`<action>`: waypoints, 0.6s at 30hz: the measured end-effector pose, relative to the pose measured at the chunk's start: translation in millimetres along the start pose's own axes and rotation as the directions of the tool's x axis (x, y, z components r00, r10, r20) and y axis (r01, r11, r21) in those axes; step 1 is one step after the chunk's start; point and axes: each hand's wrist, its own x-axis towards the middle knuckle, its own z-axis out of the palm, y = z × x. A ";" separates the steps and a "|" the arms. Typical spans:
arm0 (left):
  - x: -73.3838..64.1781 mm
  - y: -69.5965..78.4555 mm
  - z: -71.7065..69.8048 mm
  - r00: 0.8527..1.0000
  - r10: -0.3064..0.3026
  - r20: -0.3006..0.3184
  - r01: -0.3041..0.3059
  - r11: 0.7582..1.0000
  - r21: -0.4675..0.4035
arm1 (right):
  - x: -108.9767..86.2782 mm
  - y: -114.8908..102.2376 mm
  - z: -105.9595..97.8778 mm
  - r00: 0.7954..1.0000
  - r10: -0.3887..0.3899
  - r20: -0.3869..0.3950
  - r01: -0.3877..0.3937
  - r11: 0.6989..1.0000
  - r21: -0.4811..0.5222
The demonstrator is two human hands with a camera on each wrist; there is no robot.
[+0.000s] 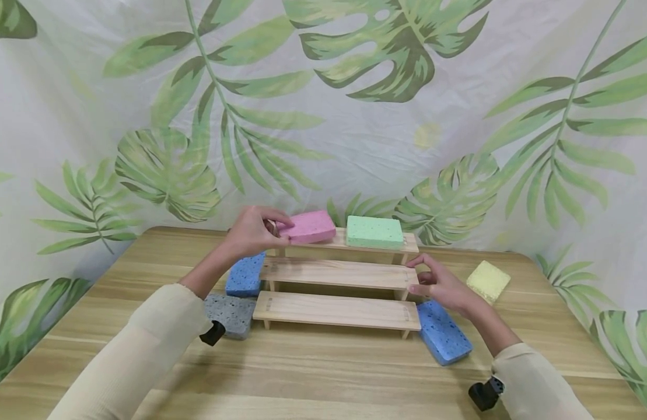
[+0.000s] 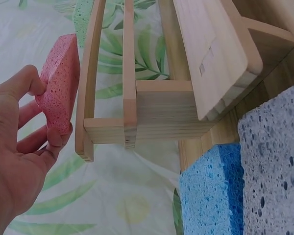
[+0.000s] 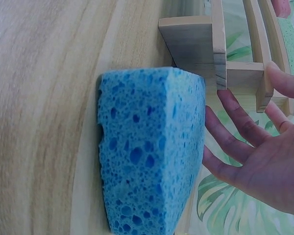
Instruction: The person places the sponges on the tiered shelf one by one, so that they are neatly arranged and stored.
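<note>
My left hand pinches a pink sponge between thumb and fingers, slightly tilted at the left end of the top step of a three-step wooden shelf. The left wrist view shows the pink sponge close over the top board's end. A light green sponge lies flat on the right part of that step. My right hand grips the right end of the middle step with thumb and finger. In the right wrist view its other fingers spread beside a blue sponge.
Left of the shelf, a blue sponge lies behind a grey sponge. Another blue sponge sits by the lowest step's right end. A yellow sponge lies farther right on the wooden table. A leaf-print curtain hangs behind.
</note>
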 end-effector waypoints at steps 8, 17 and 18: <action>7.0 -0.9 3.4 0.999 0.012 0.037 -0.011 1.000 -0.016 | 0.6 0.2 -1.1 1.000 0.016 -0.010 -0.016 1.000 -0.013; 13.8 -6.9 1.2 0.993 0.063 0.103 -0.064 0.998 0.002 | 1.5 1.5 -1.3 1.000 0.015 -0.008 -0.015 1.000 -0.017; 14.6 -7.0 0.6 0.991 0.068 0.112 -0.069 0.998 0.005 | 1.4 1.5 -1.2 1.000 0.015 -0.007 -0.015 1.000 -0.015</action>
